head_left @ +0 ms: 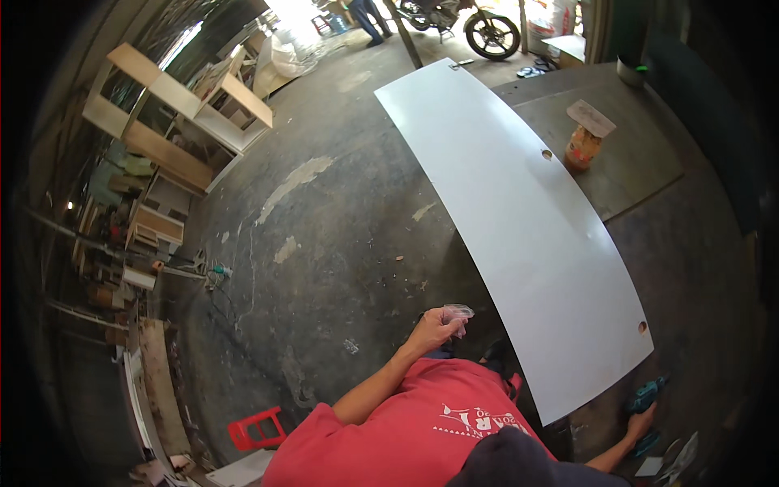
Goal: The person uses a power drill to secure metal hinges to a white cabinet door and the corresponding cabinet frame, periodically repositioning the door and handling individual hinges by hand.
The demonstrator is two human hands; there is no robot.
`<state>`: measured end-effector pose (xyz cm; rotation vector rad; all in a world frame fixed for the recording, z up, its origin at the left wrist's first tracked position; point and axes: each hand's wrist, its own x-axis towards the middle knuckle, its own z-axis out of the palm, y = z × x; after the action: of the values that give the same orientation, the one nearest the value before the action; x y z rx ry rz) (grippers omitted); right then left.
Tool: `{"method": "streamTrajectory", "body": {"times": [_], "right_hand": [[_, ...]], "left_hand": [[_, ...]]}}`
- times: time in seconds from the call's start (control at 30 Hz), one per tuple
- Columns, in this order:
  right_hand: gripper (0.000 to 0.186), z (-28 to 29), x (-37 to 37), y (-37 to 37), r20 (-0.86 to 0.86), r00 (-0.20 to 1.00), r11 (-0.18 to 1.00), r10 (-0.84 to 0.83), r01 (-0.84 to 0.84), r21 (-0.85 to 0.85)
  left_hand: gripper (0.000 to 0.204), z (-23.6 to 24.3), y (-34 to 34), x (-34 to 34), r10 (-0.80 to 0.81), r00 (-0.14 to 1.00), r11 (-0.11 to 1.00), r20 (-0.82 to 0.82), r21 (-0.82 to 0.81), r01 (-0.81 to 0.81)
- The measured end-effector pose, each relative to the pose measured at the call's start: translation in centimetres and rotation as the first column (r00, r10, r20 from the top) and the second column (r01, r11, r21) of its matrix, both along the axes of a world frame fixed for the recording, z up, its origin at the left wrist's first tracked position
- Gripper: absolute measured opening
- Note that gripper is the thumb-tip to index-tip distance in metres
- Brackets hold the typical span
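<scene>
My left hand [439, 326] is closed on a small clear plastic bag [459, 312], held in front of my red shirt. Low on the right, my right hand [639, 424] wraps round the handle of a teal cordless drill [648, 395], just beyond the near end of a long white panel [523, 243]. The panel stretches away from me toward the far doorway. Round holes [642, 327] sit along its right edge, and a small dark piece [453, 67] lies at its far end. Neither hand touches the panel.
Right of the panel, an orange-labelled jar [582, 148] with a flat piece on top stands on a grey board [625, 154]. A red plastic stool [257, 428] is at lower left. Wooden cabinet frames [166, 97] line the left; a motorcycle [454, 20] and a person [367, 18] are far off.
</scene>
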<state>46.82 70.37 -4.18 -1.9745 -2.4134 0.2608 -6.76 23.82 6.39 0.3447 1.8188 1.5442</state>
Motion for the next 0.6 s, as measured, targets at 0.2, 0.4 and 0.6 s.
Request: {"method": "streamTrajectory", "body": {"times": [0.2, 0.4, 0.6], "right_hand": [[0.049, 4.5, -4.1, -0.9, 0.062, 0.963, 0.963, -0.264, 0.26, 0.066], [0.039, 11.3, -13.3, -6.3, -0.757, 0.524, 0.921, -0.39, 0.22, -0.322], [0.028, 17.3, -35.5, -20.9, -0.95, 0.285, 0.978, -0.128, -0.125, -0.169]], "left_hand": [[0.019, 2.3, -1.8, -1.8, 0.102, 0.994, 0.994, -0.03, -0.025, -0.103], [0.02, 3.2, -3.6, -5.5, 0.174, 0.985, 0.983, -0.016, -0.052, -0.174], [0.022, 0.9, -9.0, -12.3, 0.197, 0.975, 0.975, -0.101, 0.126, -0.184]]}}
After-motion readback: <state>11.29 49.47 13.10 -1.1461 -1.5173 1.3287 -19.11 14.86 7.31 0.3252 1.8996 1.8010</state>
